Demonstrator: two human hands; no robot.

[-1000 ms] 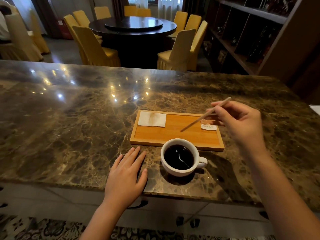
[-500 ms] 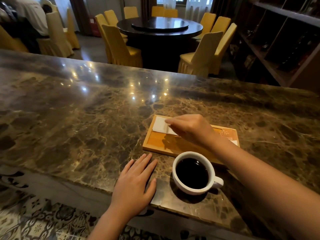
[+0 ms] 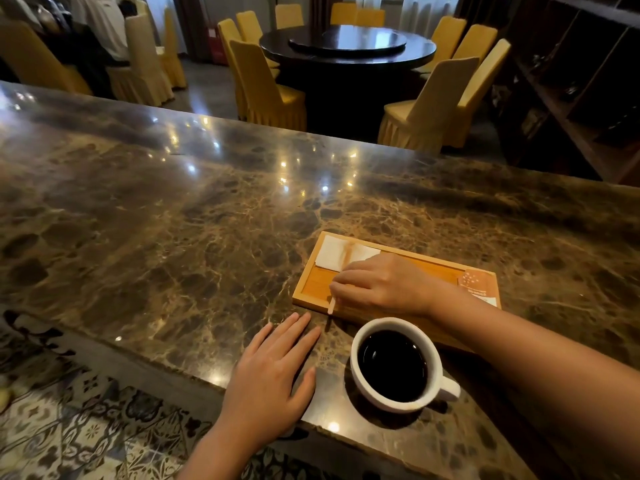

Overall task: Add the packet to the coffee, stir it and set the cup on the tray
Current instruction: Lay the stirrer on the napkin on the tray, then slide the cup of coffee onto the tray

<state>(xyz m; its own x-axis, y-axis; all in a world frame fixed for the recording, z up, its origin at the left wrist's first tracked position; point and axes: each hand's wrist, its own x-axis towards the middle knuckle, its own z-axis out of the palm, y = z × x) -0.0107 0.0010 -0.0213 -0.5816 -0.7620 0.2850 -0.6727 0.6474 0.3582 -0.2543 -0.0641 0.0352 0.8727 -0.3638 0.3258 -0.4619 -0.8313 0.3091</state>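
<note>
A white cup (image 3: 398, 400) full of black coffee stands on the marble counter, just in front of the wooden tray (image 3: 311, 289), handle to the right. My right hand (image 3: 381, 285) lies over the tray's left half, shut on a thin pale stir stick (image 3: 331, 305) whose tip pokes out over the tray's near rim. A stained white napkin (image 3: 341, 256) lies on the tray's far left corner, and an orange and white packet (image 3: 479, 285) on its right end. My left hand (image 3: 273, 379) rests flat on the counter left of the cup, fingers apart.
The brown marble counter (image 3: 173, 237) stretches wide to the left and behind the tray; its near edge runs just under my left hand. Beyond it stand yellow covered chairs (image 3: 266, 84), a dark round table (image 3: 346, 46) and dark shelves (image 3: 571, 81) at the right.
My right hand carried the stir stick from above the tray's right end to its left half and lowered it onto the tray. The view swung left. My left hand stayed flat.
</note>
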